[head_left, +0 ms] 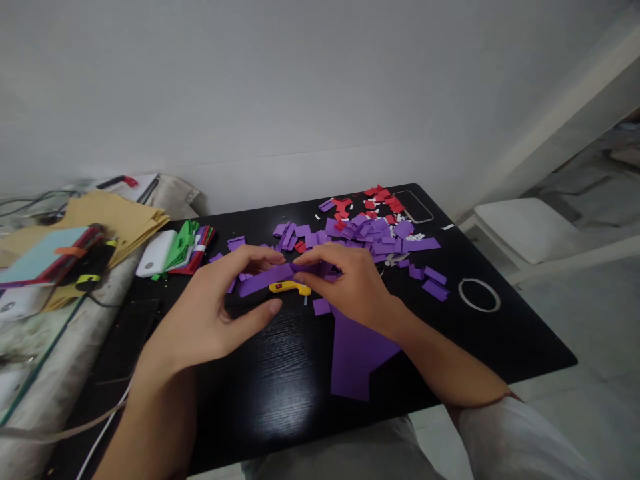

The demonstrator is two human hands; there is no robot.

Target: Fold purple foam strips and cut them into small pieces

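Observation:
A narrow purple paper strip (265, 280) is pinched between the thumb and fingers of my right hand (353, 283). My left hand (215, 313) is open at the strip's left part, its thumb well apart from its fingers. Those fingers lie behind the strip, and I cannot tell whether they touch it. Under the strip lies a yellow tool (289, 287) with a red switch, probably a glue gun, partly hidden. A larger sheet of purple paper (353, 357) rests on the table below my right hand, which covers its upper part.
Cut purple pieces (370, 233) are heaped behind my hands, with red scraps (383, 199) and white bits farther back. At left are bundled coloured sheets (187, 247), brown envelopes (113, 217) and cables. A metal ring (479, 295) is set in the black table (520, 347); a white stool (517, 227) stands beyond.

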